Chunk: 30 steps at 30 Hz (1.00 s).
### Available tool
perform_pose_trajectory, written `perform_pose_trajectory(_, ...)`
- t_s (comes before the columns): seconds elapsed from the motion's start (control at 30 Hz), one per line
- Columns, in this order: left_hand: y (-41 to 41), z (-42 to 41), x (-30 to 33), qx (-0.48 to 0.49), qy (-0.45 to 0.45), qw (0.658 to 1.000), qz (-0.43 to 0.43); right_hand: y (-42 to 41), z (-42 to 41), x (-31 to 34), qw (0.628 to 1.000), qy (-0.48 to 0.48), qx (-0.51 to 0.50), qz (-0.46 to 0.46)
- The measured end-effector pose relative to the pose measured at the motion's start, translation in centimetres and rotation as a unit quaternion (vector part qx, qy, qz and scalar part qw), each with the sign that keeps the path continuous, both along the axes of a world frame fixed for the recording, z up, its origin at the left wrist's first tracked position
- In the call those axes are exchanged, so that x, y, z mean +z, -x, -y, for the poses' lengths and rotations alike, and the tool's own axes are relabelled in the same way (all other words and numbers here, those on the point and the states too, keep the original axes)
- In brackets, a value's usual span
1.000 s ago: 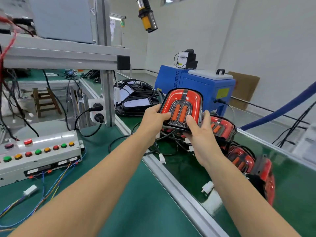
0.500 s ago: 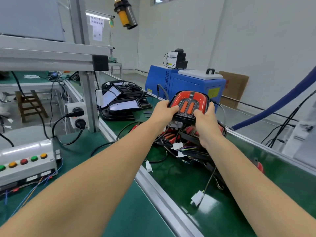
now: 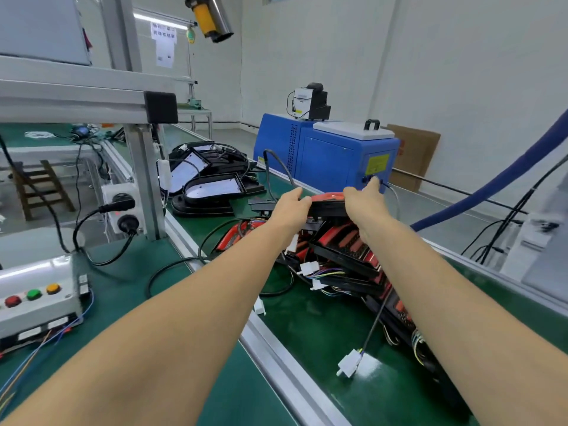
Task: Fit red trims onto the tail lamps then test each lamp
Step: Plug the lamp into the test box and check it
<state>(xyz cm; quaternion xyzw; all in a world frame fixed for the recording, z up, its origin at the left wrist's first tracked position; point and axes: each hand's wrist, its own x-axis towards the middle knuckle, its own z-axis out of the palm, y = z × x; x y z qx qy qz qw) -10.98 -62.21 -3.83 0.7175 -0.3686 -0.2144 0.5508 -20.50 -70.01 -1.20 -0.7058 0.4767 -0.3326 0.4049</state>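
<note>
At the lower left of the frame a grey control box (image 3: 38,298) with red, green and yellow buttons is seen on the green bench, and above it a socket block (image 3: 121,212) is fixed beside an aluminium post (image 3: 143,182). Further right, toward the upper middle, black lamp housings (image 3: 212,192) are stacked on the green conveyor belt (image 3: 310,330).

At the centre, a red tail lamp (image 3: 327,202) is held edge-on, nearly flat, above a pile of tail lamps (image 3: 341,256) with loose wires and white connectors. Its left end is gripped by the left hand (image 3: 290,209), fingers curled over the edge. Its right end is gripped by the right hand (image 3: 365,202), with one finger stretched forward.

Behind the hands, right of centre, a blue machine (image 3: 325,158) is visible, and a blue hose (image 3: 498,179) crosses the right edge.
</note>
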Motion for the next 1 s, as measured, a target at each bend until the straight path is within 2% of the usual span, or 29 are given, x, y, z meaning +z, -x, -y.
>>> perform_pose_trajectory(0.13, -1.0, 0.0, -0.5, -0.007, -0.006, 1.0, -0.006, 0.9, 0.6, -0.7, 0.995, 0.011, 0.083, -0.052)
perform_pose_trajectory(0.2, -1.2, -0.2, -1.1, 0.0, -0.021, 0.999, 0.032, 1.1, 0.4, -1.3, 0.994, 0.03, 0.095, -0.055)
perform_pose_trajectory(0.3, -1.3, -0.6, -1.5, 0.031, -0.073, 0.992, 0.099, 0.7, -0.3, -2.1, 0.987, 0.097, 0.093, -0.083)
perform_pose_trajectory(0.4, -2.0, -0.5, -2.5, 0.067, -0.126, 0.979, 0.149, -0.2, -0.6, -2.9, 0.971, 0.161, 0.078, -0.155)
perform_pose_trajectory(0.57, -2.5, -0.8, -4.1, 0.055, -0.182, 0.966, 0.177, -0.9, -0.1, -3.2, 0.942, 0.18, 0.053, -0.279)
perform_pose_trajectory(0.67, -2.5, -1.3, -4.2, 0.032, -0.211, 0.949, 0.232, -0.7, 0.1, -3.3, 0.935, 0.207, 0.052, -0.284)
perform_pose_trajectory(0.87, -1.8, -2.7, -3.9, 0.083, -0.291, 0.869, 0.392, -0.1, -0.2, -3.4, 0.897, 0.321, 0.119, -0.281)
perform_pose_trajectory(1.0, -2.1, -3.0, -3.7, 0.065, -0.28, 0.875, 0.389, 0.1, -0.4, -3.1, 0.898, 0.314, 0.115, -0.286)
